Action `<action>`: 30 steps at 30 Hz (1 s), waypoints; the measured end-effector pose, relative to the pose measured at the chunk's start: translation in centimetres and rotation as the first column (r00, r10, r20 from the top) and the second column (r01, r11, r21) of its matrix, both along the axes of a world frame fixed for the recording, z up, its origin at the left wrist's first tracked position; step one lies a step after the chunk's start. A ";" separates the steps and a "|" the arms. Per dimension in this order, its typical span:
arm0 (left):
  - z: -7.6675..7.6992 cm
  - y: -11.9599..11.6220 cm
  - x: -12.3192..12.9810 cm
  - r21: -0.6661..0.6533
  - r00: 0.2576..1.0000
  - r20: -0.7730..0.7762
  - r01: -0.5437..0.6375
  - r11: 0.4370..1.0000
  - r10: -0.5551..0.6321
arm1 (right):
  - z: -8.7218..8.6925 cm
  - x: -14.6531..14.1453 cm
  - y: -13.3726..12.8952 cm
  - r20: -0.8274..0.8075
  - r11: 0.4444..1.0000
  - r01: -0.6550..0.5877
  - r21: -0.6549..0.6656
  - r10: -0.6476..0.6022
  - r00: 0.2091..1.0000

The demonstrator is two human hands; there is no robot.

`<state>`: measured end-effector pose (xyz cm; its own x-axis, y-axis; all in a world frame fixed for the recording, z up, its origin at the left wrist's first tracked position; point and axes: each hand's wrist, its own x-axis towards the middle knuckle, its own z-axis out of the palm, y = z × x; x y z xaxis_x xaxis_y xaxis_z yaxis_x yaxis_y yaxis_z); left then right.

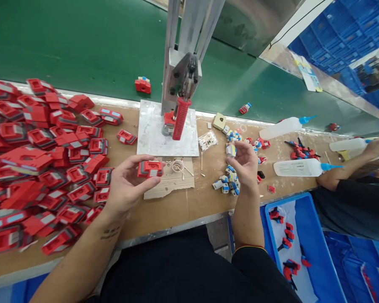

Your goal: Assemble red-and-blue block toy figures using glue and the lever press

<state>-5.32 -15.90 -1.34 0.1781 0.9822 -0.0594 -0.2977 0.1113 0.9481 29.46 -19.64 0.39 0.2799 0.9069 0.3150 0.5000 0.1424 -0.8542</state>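
My left hand [129, 181] grips a red plastic toy part [150, 168] with a recessed top and a grey band, between thumb and fingers. In my right hand [244, 162] a small white, blue and yellow plastic piece [230, 150] is pinched at the fingertips. Below that hand lies a small pile of similar white and blue pieces [229, 181]. A big heap of red parts [44, 151] spreads left of my left hand. Between and beyond my hands stands a toggle press with a red handle [182, 118]; a red part [168, 118] sits under it on the pale metal plate [148, 126].
Cotton swabs lie in a bag [208, 140] and on cardboard [167, 187] with a small round dish [177, 166]. White bottles [297, 167] with blue nozzles lie at right. A blue bin [322, 244] holds red-and-black pieces. Another person's arm [347, 162] rests at far right. Behind runs a green belt [107, 54].
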 end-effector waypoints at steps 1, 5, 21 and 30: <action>-0.2 -0.1 0.1 -0.007 1.000 0.012 0.019 1.000 -0.019 | -0.2 -1.5 -0.6 -0.104 0.997 -0.059 0.059 0.065 0.992; -1.0 -0.5 0.6 -0.017 0.982 0.119 0.147 0.989 -0.144 | -0.4 -7.1 -1.6 -0.316 0.953 -0.225 0.205 0.282 0.906; -1.3 -0.5 1.1 0.109 0.895 0.193 0.387 0.916 -0.401 | 3.8 -12.2 0.0 0.213 0.801 -0.569 0.189 0.532 0.820; -1.2 -1.0 1.0 0.329 0.986 0.044 0.135 0.935 -0.158 | 3.6 -11.8 -0.6 -0.030 0.895 -0.420 0.147 0.429 0.903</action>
